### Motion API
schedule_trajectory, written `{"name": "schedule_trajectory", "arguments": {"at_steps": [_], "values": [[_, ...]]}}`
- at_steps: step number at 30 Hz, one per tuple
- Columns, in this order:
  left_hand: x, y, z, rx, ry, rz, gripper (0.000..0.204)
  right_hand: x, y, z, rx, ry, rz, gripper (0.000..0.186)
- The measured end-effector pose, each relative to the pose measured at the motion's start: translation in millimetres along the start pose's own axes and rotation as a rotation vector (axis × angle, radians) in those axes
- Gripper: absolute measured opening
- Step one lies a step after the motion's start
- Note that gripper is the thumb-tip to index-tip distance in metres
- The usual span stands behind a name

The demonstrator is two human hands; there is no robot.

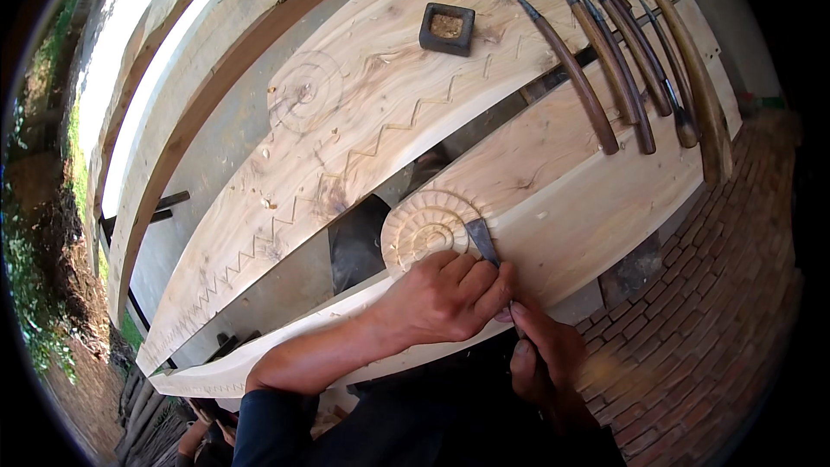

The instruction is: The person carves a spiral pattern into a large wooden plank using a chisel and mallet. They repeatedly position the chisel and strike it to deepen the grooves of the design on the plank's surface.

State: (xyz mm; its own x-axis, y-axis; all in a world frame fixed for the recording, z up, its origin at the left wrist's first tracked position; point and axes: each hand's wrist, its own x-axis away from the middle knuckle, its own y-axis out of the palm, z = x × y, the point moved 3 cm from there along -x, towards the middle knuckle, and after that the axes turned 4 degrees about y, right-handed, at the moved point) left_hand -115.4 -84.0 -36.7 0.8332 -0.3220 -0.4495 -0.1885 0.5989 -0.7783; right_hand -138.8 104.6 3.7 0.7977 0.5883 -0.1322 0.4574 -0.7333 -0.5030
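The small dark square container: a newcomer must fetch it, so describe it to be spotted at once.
Start at the farther of the two long pale boards. On it, left of the cluster of long wooden-handled tools, sits a squat, thick-walled dark container with light brown contents. Its boxy square shape sets it apart from those slim tools.

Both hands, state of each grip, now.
Left hand: closed, fingers curled on the chisel near its blade.
Right hand: closed, holding the same chisel farther back.
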Motion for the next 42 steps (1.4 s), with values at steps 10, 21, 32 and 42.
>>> {"name": "schedule_trajectory", "arguments": {"at_steps": [10, 21, 32, 42], "values": [[-1.1, -4.0, 3.6, -0.052, -0.041, -0.001, 0.03, -5.6, 3.2, -3.1, 0.069, -0.047, 0.029, 0.03], [-8.7, 4.4, 2.2, -0.049, -0.088, 0.015, 0.035, -14.0, -2.3, 4.9, 0.055, -0.061, 0.034, 0.029], [12.2, 16.5, 4.0, -0.004, -0.224, 0.127, 0.03, 24.3, 7.8, 60.1, -0.045, 0.253, -0.039, 0.059], [6.3, 24.1, 6.2, 0.013, -0.17, 0.183, 0.033, -12.7, 3.5, -18.3, 0.105, 0.037, 0.061, 0.051]]}}
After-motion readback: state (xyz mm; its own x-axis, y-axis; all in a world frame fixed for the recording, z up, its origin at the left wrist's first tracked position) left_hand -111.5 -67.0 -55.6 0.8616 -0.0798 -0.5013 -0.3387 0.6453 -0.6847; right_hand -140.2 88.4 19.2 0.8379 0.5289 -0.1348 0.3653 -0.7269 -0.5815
